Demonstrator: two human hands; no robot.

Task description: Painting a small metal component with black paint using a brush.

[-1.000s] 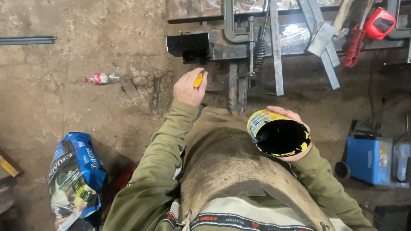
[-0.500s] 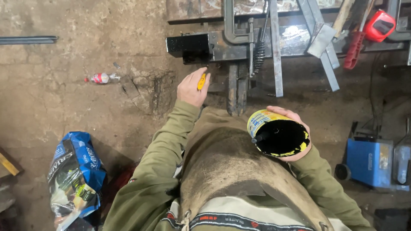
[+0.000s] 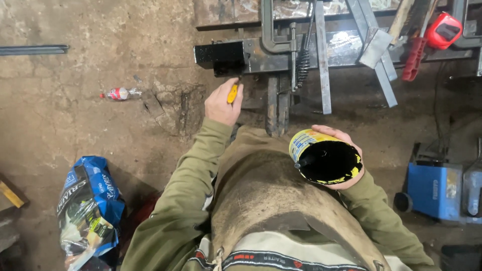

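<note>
left hand (image 3: 223, 105) closed round a yellow-handled brush (image 3: 232, 93), raised toward the black-painted steel frame (image 3: 226, 54) at the far side. right hand (image 3: 346, 150) cupped under a round yellow-labelled paint can (image 3: 324, 159), near right, black inside. crumpled blue bag (image 3: 88, 208) on the floor, near left; small red-and-white bottle (image 3: 119, 93) lying far left.

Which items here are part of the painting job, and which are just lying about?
In use:
left hand with yellow-handled brush
right hand holding paint can
black-painted steel beam

Lying about:
plastic bottle
blue bag
blue machine
red tool
</note>
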